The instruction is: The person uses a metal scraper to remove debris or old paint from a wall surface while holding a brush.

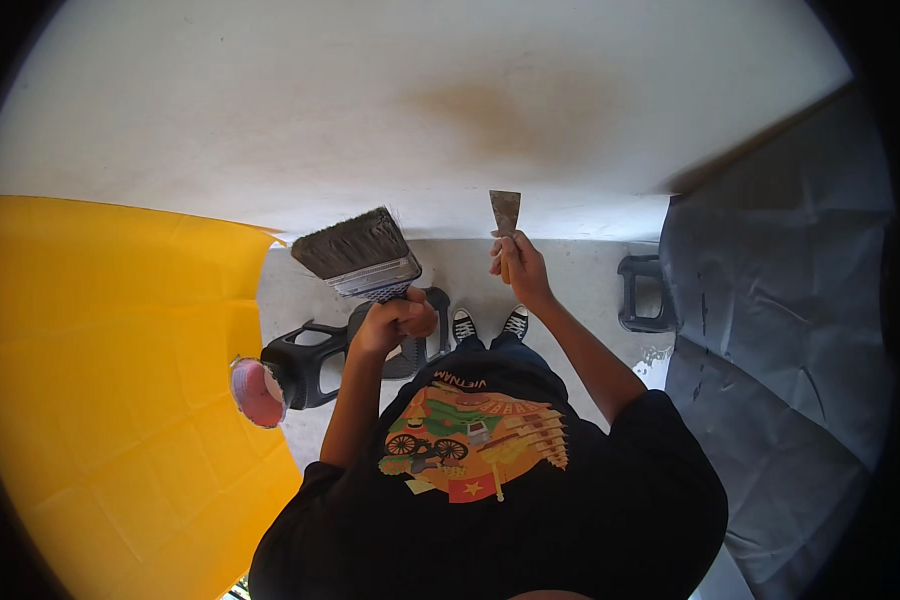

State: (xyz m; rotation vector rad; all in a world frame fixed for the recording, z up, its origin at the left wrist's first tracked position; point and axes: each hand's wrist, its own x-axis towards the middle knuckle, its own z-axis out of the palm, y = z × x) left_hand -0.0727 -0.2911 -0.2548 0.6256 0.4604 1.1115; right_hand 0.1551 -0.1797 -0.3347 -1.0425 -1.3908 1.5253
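My left hand (394,324) grips the handle of a wide paintbrush (360,255), its dark bristles angled up and to the left. In my right hand (523,268) is a putty knife (505,210) with a stained metal blade pointing up, away from me. Part of its brownish handle shows between my fingers. Ahead of both tools rises a white wall (270,112) with a brownish blurred patch across its upper middle. Both tools appear near the wall; whether either touches it, I cannot tell.
Black plastic stools (307,364) stand on the grey floor (570,259) at left, another dark stool (645,294) at right. A yellow sheet (120,360) hangs at left, beside a round container (259,394) with pink inside. Grey sheeting (780,315) covers the right side.
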